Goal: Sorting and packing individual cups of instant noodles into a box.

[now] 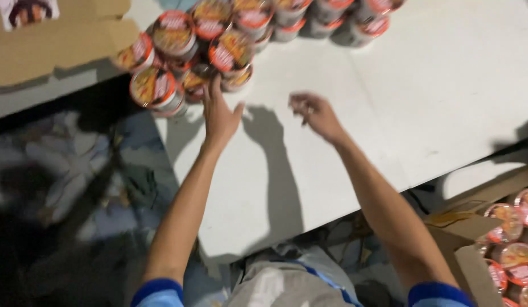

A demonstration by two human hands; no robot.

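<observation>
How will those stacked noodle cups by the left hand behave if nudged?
The noodle cups look light, so probably slide easily on the smooth white table. Piled in tilted layers, they may topple. The left hand touches the lowest ones.

Bare white table (423,96) right of the hands; stacked noodle cups (218,45) crowding the far-left edge.

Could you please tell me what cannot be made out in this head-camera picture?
- Stacked round noodle cups with red-rimmed lids: the top edge cuts off the far ones; lid pictures are motion-blurred.
- Left hand: fingertips reach the cups; real contact is unclear through blur.
- Right hand: curled over the white table, blurred, apparently empty.
- Brown cardboard box of cups: cut off by the right edge.
</observation>
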